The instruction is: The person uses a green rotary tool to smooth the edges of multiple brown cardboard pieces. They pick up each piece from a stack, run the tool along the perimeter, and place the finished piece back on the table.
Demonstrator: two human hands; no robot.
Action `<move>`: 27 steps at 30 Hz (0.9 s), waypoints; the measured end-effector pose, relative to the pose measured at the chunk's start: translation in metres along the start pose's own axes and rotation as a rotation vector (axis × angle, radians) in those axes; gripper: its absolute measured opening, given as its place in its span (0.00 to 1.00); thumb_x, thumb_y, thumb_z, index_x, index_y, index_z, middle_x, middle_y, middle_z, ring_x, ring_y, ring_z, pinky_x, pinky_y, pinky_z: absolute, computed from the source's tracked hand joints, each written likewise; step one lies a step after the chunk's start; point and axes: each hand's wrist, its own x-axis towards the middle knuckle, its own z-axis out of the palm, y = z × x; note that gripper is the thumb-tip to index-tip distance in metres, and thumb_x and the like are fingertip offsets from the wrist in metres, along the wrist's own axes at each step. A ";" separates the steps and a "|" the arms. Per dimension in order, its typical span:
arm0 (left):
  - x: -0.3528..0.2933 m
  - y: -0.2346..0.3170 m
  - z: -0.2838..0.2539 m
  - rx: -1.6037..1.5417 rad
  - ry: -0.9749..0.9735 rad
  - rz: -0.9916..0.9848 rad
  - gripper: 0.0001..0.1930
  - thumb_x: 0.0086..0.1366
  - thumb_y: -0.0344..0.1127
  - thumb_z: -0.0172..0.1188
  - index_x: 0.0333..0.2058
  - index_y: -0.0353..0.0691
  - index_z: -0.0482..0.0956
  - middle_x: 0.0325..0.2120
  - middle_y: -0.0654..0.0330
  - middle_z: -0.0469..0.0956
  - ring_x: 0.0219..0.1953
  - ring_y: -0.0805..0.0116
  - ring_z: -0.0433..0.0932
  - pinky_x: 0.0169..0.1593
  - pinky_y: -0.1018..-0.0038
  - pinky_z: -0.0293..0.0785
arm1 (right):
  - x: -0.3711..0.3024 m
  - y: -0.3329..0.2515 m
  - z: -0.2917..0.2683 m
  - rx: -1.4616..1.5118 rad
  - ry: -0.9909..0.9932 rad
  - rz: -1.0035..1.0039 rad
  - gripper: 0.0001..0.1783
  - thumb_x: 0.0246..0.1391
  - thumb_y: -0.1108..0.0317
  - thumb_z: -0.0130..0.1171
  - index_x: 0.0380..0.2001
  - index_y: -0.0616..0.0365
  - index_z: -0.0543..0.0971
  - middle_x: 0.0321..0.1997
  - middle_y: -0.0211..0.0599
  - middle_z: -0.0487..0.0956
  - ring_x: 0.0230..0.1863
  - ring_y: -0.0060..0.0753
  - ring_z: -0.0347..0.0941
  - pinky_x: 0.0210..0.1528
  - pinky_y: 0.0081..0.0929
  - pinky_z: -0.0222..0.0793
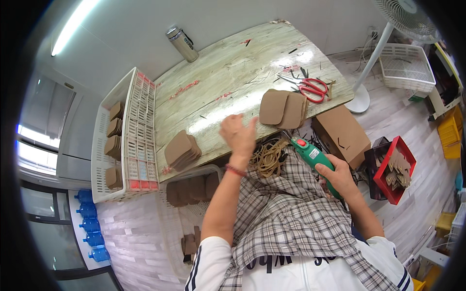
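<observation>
My left hand (239, 136) hovers over the table's near edge with fingers apart and nothing in it. Just right of it lies a stack of flat brown rounded pieces (273, 107); a second, fanned brown stack (180, 150) rests to the left. My right hand (340, 175) is wrapped round a green handheld power tool (310, 154) with a red button, held above my lap. The tool's slim tip points toward the table edge, below the right stack. A tangle of tan strips (269, 157) hangs between my hands, over a plaid apron (286, 208).
Red-handled scissors (313, 89) and dark scraps lie on the wooden table (218, 77); a steel flask (183, 44) stands behind. White crates (141, 131) with brown pieces flank the left. At right are a cardboard box (342, 136), a red tray (405, 145) and a fan (386, 41).
</observation>
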 end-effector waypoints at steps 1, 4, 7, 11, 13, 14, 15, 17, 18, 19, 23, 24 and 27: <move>0.000 0.021 0.013 0.006 -0.122 -0.074 0.30 0.52 0.58 0.65 0.42 0.36 0.79 0.42 0.53 0.72 0.50 0.54 0.65 0.56 0.55 0.57 | -0.002 0.000 -0.003 -0.001 0.018 0.000 0.18 0.55 0.62 0.63 0.41 0.66 0.77 0.24 0.28 0.75 0.23 0.16 0.69 0.25 0.18 0.68; 0.006 0.045 0.033 -0.006 -0.261 -0.173 0.32 0.49 0.59 0.67 0.43 0.36 0.79 0.44 0.51 0.72 0.52 0.53 0.64 0.57 0.54 0.55 | -0.006 0.003 -0.010 0.009 0.070 -0.016 0.18 0.55 0.62 0.63 0.41 0.66 0.77 0.25 0.29 0.76 0.23 0.16 0.69 0.26 0.18 0.67; 0.015 0.051 0.038 -0.062 -0.283 -0.311 0.31 0.46 0.54 0.70 0.42 0.36 0.78 0.45 0.51 0.72 0.53 0.52 0.63 0.58 0.55 0.55 | -0.007 0.009 -0.015 0.005 0.098 -0.029 0.18 0.54 0.62 0.63 0.41 0.66 0.77 0.25 0.29 0.75 0.22 0.16 0.69 0.25 0.18 0.67; 0.017 0.041 0.051 -0.131 -0.215 -0.362 0.30 0.45 0.50 0.73 0.43 0.38 0.77 0.46 0.54 0.72 0.54 0.53 0.63 0.59 0.56 0.54 | -0.004 0.009 -0.015 -0.010 0.106 -0.033 0.18 0.54 0.62 0.63 0.41 0.66 0.78 0.25 0.29 0.75 0.22 0.16 0.69 0.25 0.19 0.66; 0.018 0.042 0.051 -0.119 -0.287 -0.360 0.30 0.46 0.52 0.72 0.44 0.38 0.77 0.46 0.53 0.71 0.54 0.53 0.63 0.59 0.56 0.54 | -0.003 0.002 -0.013 -0.053 0.105 -0.029 0.18 0.54 0.62 0.63 0.41 0.66 0.78 0.24 0.28 0.75 0.22 0.16 0.69 0.25 0.19 0.66; 0.017 0.043 0.051 -0.090 -0.265 -0.352 0.31 0.46 0.53 0.71 0.45 0.39 0.77 0.47 0.53 0.71 0.54 0.53 0.62 0.59 0.56 0.54 | -0.003 0.003 -0.011 -0.044 0.103 -0.027 0.18 0.54 0.62 0.63 0.41 0.66 0.78 0.24 0.28 0.75 0.22 0.16 0.69 0.25 0.19 0.66; 0.016 0.046 0.053 -0.066 -0.241 -0.343 0.32 0.46 0.54 0.71 0.45 0.39 0.77 0.47 0.53 0.70 0.54 0.53 0.62 0.59 0.56 0.54 | -0.002 0.005 -0.010 -0.037 0.104 -0.027 0.18 0.54 0.62 0.63 0.41 0.66 0.78 0.24 0.28 0.75 0.22 0.16 0.69 0.25 0.19 0.66; 0.013 0.051 0.055 -0.031 -0.227 -0.316 0.33 0.47 0.56 0.70 0.46 0.39 0.77 0.48 0.53 0.70 0.55 0.53 0.61 0.58 0.55 0.54 | -0.002 0.005 -0.010 -0.014 0.105 -0.032 0.18 0.54 0.62 0.63 0.41 0.66 0.78 0.24 0.28 0.74 0.22 0.16 0.69 0.25 0.18 0.66; 0.012 0.051 0.054 -0.017 -0.235 -0.300 0.34 0.47 0.57 0.70 0.47 0.39 0.77 0.48 0.53 0.70 0.55 0.53 0.61 0.58 0.55 0.54 | -0.002 0.005 -0.009 0.004 0.102 -0.038 0.18 0.54 0.62 0.63 0.41 0.66 0.78 0.24 0.28 0.74 0.22 0.16 0.69 0.25 0.18 0.66; 0.012 0.052 0.053 -0.004 -0.243 -0.284 0.35 0.47 0.58 0.69 0.47 0.39 0.77 0.48 0.53 0.69 0.55 0.53 0.61 0.58 0.55 0.54 | -0.003 0.004 -0.009 0.022 0.099 -0.043 0.18 0.54 0.62 0.63 0.41 0.66 0.78 0.24 0.28 0.74 0.22 0.16 0.69 0.25 0.18 0.66; 0.016 0.057 0.050 -0.067 -0.204 -0.311 0.33 0.44 0.52 0.73 0.45 0.38 0.75 0.46 0.54 0.70 0.54 0.53 0.62 0.58 0.57 0.55 | -0.004 0.006 -0.011 0.008 0.116 -0.029 0.17 0.55 0.62 0.63 0.40 0.66 0.78 0.23 0.27 0.74 0.21 0.15 0.69 0.25 0.18 0.66; 0.017 0.057 0.050 -0.088 -0.176 -0.309 0.32 0.43 0.50 0.74 0.44 0.38 0.73 0.45 0.54 0.70 0.53 0.53 0.62 0.57 0.57 0.55 | -0.004 0.005 -0.010 0.005 0.119 -0.023 0.17 0.55 0.62 0.63 0.40 0.66 0.78 0.23 0.27 0.74 0.21 0.15 0.69 0.25 0.18 0.66; 0.017 0.053 0.056 -0.212 -0.104 -0.320 0.29 0.42 0.43 0.75 0.38 0.39 0.68 0.42 0.55 0.70 0.53 0.54 0.60 0.58 0.57 0.52 | -0.003 0.004 -0.010 -0.001 0.127 -0.023 0.16 0.55 0.62 0.63 0.39 0.65 0.78 0.22 0.27 0.75 0.21 0.15 0.68 0.25 0.18 0.66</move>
